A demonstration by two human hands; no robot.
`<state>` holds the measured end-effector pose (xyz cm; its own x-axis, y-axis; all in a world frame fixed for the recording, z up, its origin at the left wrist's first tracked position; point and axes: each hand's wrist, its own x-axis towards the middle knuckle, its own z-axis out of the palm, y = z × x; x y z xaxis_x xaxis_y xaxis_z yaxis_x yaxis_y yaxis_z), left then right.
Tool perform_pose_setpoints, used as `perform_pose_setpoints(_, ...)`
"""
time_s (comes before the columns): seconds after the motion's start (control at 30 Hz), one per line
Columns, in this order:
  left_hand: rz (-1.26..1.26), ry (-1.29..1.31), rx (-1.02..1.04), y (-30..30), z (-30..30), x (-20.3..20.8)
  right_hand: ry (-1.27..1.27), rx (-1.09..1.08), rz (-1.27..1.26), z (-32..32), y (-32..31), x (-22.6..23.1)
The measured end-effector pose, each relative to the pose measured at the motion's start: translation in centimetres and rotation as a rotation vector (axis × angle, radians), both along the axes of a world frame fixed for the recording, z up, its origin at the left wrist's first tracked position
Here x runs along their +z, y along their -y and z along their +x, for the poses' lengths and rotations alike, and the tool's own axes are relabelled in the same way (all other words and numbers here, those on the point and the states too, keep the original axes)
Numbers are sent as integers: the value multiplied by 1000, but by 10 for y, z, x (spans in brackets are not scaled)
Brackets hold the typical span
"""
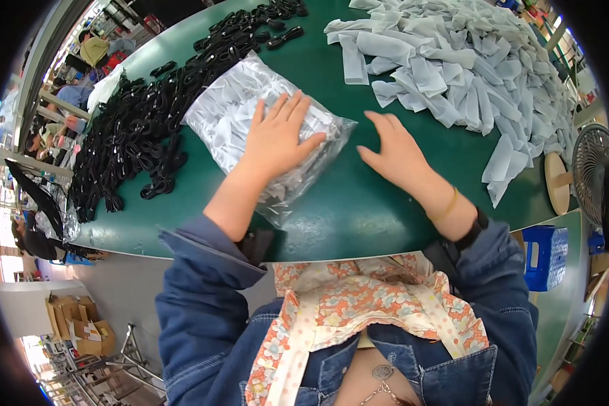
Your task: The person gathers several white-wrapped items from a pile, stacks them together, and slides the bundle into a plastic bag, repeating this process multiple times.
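A large clear plastic bag (216,101), stuffed with small whitish pouches, lies on the green table. My left hand (275,139) rests flat on top of it, fingers spread. Just right of the bag, my right hand (394,150) hovers over the table with its fingers apart and nothing in them. The bag's loose transparent end (284,206) points toward me and to the right. Left of the bag spreads a heap of coiled black cables (139,125). On the far right lies a big pile of pale, translucent pouches (446,68).
A round fan (592,172) stands at the table's right edge. Below it, a blue plastic crate (547,257) sits beside the table. Cardboard boxes (81,325) are on the floor at lower left. Other people (95,49) sit at work in the far left background.
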<state>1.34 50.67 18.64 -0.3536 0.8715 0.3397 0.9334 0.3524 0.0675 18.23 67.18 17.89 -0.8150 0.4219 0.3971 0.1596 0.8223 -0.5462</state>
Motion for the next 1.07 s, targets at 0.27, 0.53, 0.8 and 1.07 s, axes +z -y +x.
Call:
perform_pose_setpoints(0.27,311,-7,428,115,85,-31,175,308,339,-46,-31,-17)
perform_pose_setpoints(0.53,-26,96,432,168,51,-41,458,146,74,-29,2,-9)
perform_pose_setpoints(0.8,-41,31,-44,227,-62,99,-103,219,-28,73,15,88)
perform_pose_setpoints(1.07,489,230,-561,117,10,163,-397,-224,823,326,2,170)
